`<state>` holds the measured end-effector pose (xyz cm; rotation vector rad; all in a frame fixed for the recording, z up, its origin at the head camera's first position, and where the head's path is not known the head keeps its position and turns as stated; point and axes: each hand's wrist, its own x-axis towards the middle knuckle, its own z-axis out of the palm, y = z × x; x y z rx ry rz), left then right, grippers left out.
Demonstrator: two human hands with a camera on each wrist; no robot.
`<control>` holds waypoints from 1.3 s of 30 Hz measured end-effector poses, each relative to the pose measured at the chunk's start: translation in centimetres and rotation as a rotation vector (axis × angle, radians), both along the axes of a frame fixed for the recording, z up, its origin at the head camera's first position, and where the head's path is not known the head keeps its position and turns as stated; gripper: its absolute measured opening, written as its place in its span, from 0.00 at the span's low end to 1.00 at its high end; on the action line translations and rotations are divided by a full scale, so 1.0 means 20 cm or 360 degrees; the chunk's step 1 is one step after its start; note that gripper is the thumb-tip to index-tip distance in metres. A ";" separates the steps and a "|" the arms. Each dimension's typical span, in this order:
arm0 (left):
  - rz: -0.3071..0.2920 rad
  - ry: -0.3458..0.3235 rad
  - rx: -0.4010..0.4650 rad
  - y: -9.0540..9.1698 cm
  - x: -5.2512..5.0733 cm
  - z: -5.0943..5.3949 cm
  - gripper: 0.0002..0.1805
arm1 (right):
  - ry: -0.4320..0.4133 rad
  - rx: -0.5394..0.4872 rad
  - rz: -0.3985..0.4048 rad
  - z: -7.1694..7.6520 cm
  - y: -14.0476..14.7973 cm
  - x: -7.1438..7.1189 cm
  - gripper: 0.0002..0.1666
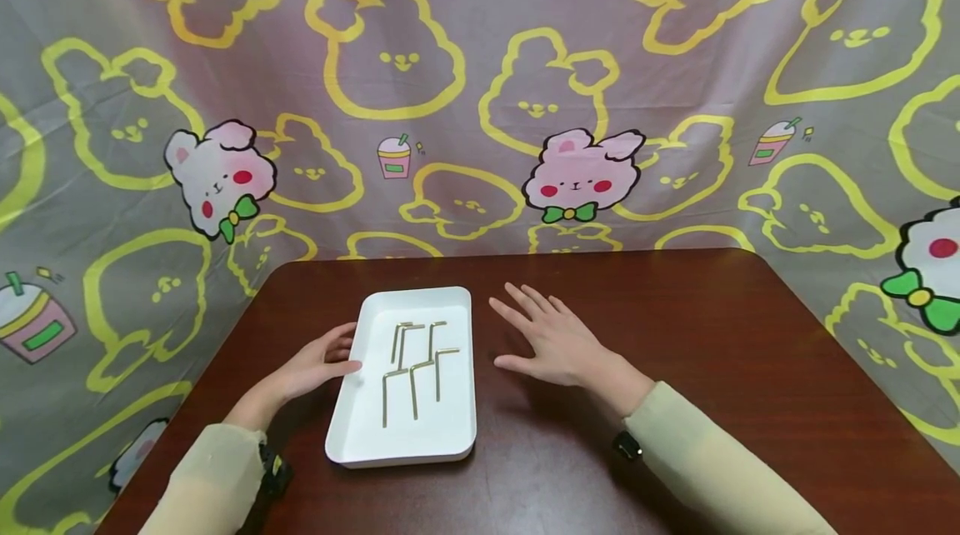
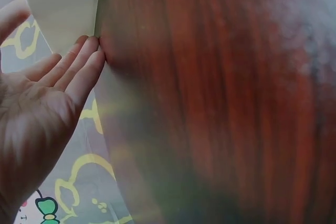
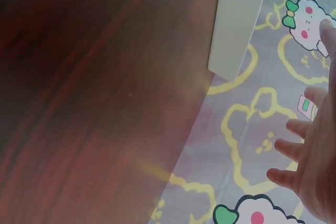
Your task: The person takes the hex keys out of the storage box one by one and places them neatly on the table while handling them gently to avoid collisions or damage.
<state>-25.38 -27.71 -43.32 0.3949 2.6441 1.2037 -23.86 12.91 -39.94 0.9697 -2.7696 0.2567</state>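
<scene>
A white rectangular tray (image 1: 427, 439) holds several L-shaped, gold-coloured metal rods (image 1: 385, 402), lying with their long arms pointing roughly toward the person. At its left side is the left hand (image 1: 311, 364), thumb at the rim. In the left wrist view, the fairly straight fingertips of this hand (image 2: 47, 103) touch the outside of the tray wall (image 2: 63, 3). The right hand (image 1: 555, 343) is apart from the tray, to its right, with fingers spread and holding nothing. The right wrist view has the tray's side (image 3: 236, 19) beyond that hand (image 3: 315, 156).
The tray stands on a dark reddish-brown table (image 1: 637, 302), left of its middle. A patterned cloth (image 1: 465, 135) with cartoon bears and rabbits hangs behind the table and along both sides. Both forearms wear light sleeves, with a dark device at each wrist.
</scene>
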 end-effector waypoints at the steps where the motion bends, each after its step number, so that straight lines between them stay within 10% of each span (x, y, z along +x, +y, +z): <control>1: -0.0005 0.0005 0.0010 0.00 0.00 0.00 0.42 | -0.0005 -0.0002 0.0004 0.00 -0.01 -0.01 0.50; 25: 0.0008 -0.0041 0.0027 0.00 0.00 -0.01 0.42 | -0.0584 -0.0279 -0.0003 0.15 -0.16 -0.18 0.46; 39: 0.0009 -0.0058 0.0013 0.01 0.01 0.00 0.42 | -0.0916 -0.0455 0.0048 0.22 -0.29 -0.29 0.26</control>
